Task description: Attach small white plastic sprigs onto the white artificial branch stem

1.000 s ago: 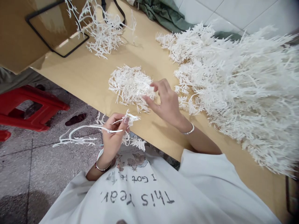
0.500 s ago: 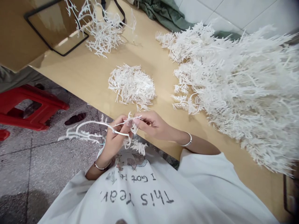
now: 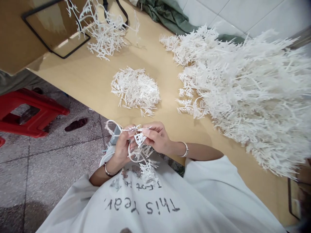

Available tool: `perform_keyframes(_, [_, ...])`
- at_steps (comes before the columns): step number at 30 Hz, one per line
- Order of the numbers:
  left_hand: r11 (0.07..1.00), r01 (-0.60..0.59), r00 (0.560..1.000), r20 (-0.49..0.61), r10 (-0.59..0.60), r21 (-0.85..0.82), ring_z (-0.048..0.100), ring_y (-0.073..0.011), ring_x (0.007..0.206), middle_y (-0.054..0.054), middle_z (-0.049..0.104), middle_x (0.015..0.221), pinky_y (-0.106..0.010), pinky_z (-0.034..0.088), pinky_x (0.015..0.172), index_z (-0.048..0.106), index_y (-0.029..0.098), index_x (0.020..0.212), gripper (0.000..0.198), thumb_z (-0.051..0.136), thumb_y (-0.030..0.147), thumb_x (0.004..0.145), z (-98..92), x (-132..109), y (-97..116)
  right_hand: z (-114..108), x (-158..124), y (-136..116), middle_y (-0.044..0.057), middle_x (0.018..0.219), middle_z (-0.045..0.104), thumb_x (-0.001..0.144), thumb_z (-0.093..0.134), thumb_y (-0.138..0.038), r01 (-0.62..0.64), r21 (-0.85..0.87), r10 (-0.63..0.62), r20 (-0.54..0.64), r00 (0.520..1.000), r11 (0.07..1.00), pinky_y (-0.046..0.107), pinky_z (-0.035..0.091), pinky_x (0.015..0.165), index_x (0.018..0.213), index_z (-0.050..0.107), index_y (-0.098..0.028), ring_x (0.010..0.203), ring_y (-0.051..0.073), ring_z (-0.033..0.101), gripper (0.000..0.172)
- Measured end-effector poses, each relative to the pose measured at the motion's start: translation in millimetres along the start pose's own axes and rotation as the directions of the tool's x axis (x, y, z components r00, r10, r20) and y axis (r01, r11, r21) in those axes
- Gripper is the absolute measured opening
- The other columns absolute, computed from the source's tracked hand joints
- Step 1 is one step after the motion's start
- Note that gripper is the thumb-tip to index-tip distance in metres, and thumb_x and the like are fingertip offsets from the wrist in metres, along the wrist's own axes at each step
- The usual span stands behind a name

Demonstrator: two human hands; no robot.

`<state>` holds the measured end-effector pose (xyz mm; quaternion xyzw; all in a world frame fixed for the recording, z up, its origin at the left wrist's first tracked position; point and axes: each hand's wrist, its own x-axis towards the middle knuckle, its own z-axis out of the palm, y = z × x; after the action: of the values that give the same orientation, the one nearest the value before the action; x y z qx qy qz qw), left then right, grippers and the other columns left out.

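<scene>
My left hand (image 3: 123,146) is closed around a thin white plastic branch (image 3: 130,155), whose looped stems stick out to the left and hang below. Fringed tufts on it dangle before my shirt. My right hand (image 3: 157,137) pinches a small white sprig (image 3: 140,138) between thumb and fingers, close to the left fingertips. Whether that sprig is joined to the branch I cannot tell. Just beyond my hands, a small heap of white sprigs (image 3: 136,90) lies on the tan table (image 3: 97,87).
A large pile of white plastic foliage (image 3: 238,94) covers the table's right side. Tangled white branches (image 3: 107,35) lie at the back left by a black frame (image 3: 64,56). Green cloth (image 3: 167,16) is bunched at the back. A red stool (image 3: 31,113) stands on the floor at left.
The branch has turned in my left hand: its long stems no longer reach far left, and more tufts hang below. Both hands are slightly lower, still close together.
</scene>
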<state>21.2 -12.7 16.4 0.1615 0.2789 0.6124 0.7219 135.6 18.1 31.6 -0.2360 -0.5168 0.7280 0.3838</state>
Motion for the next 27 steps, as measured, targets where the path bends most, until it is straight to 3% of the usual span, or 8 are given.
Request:
perform_keyframes(5, [0.992, -0.052, 0.994, 0.099, 0.041, 0.116, 0.024, -0.0042, 0.027, 0.007, 0.035, 0.032, -0.021, 0.015, 0.028, 0.041, 0.018, 0.044, 0.039, 0.066, 0.036, 0.068, -7.2, -1.1, 5.5, -4.6, 1.8, -6.3, -0.005, 0.045, 0.044, 0.079, 0.051, -0.019, -0.054, 0.0, 0.054, 0.108, 0.993, 0.999, 0.017, 0.021, 0.035, 0.053, 0.051, -0.012, 0.035, 0.002, 0.032, 0.027])
perform_keyframes(11, [0.912, 0.009, 0.991, 0.12, -0.064, 0.411, 0.027, -0.0042, 0.032, 0.006, 0.039, 0.038, -0.021, 0.016, 0.033, 0.046, 0.017, 0.047, 0.041, 0.067, 0.04, 0.074, -16.5, -6.3, 16.2, -8.9, 9.3, -17.8, -0.004, 0.045, 0.043, 0.081, 0.05, -0.02, 0.075, -0.19, -0.03, 0.227, 0.973, 0.979, 0.016, 0.028, 0.041, 0.05, 0.048, -0.013, 0.04, 0.003, 0.035, 0.032])
perform_keyframes(14, [0.944, 0.053, 0.989, 0.11, -0.094, 0.325, 0.026, -0.0046, 0.031, 0.006, 0.038, 0.036, -0.021, 0.015, 0.032, 0.044, 0.017, 0.046, 0.045, 0.065, 0.045, 0.073, -16.6, -7.9, 11.6, -8.9, 9.4, -17.1, -0.004, 0.045, 0.043, 0.084, 0.049, -0.023, 0.074, -0.2, -0.021, 0.256, 0.966, 0.977, 0.017, 0.027, 0.04, 0.052, 0.049, -0.013, 0.04, 0.003, 0.034, 0.034])
perform_keyframes(17, [0.988, 0.054, 0.984, 0.159, -0.078, 0.147, 0.022, -0.005, 0.026, 0.006, 0.032, 0.03, -0.022, 0.014, 0.029, 0.036, 0.018, 0.04, 0.05, 0.065, 0.047, 0.07, -12.2, -5.6, 7.2, -8.3, 7.1, -15.5, -0.005, 0.045, 0.041, 0.085, 0.05, -0.018, 0.158, -0.124, -0.123, 0.249, 0.961, 0.98, 0.018, 0.025, 0.04, 0.052, 0.047, -0.013, 0.039, 0.003, 0.034, 0.034])
perform_keyframes(21, [0.991, -0.082, 0.976, 0.195, 0.101, -0.106, 0.011, -0.0052, 0.025, 0.009, 0.013, 0.025, -0.021, 0.019, 0.03, 0.023, 0.019, 0.042, 0.053, 0.059, 0.037, 0.075, -2.9, 1.2, 13.8, -10.2, 4.6, -16.5, -0.006, 0.046, 0.034, 0.088, 0.047, -0.018, 0.181, 0.045, -0.185, 0.128, 0.974, 0.982, 0.019, 0.023, 0.039, 0.051, 0.04, -0.016, 0.039, 0.004, 0.031, 0.038])
perform_keyframes(23, [0.984, -0.135, 0.969, 0.193, 0.157, -0.12, 0.012, -0.0051, 0.026, 0.009, 0.015, 0.026, -0.02, 0.02, 0.032, 0.024, 0.018, 0.044, 0.051, 0.058, 0.033, 0.079, 0.0, 3.4, 18.3, -11.4, 4.3, -16.8, -0.005, 0.048, 0.035, 0.09, 0.046, -0.021, 0.184, -0.03, -0.176, 0.174, 0.969, 0.983, 0.02, 0.025, 0.042, 0.052, 0.04, -0.016, 0.041, 0.004, 0.033, 0.039])
perform_keyframes(27, [0.991, -0.132, 0.963, 0.239, 0.125, 0.016, 0.023, -0.0059, 0.028, 0.006, 0.032, 0.03, -0.022, 0.021, 0.033, 0.037, 0.018, 0.045, 0.047, 0.061, 0.04, 0.078, -2.8, 3.4, 17.4, -12.1, 7.5, -17.9, -0.004, 0.051, 0.039, 0.094, 0.039, -0.032, 0.25, -0.311, -0.156, 0.299, 0.942, 0.917, 0.021, 0.029, 0.045, 0.056, 0.039, -0.018, 0.044, 0.006, 0.034, 0.04])
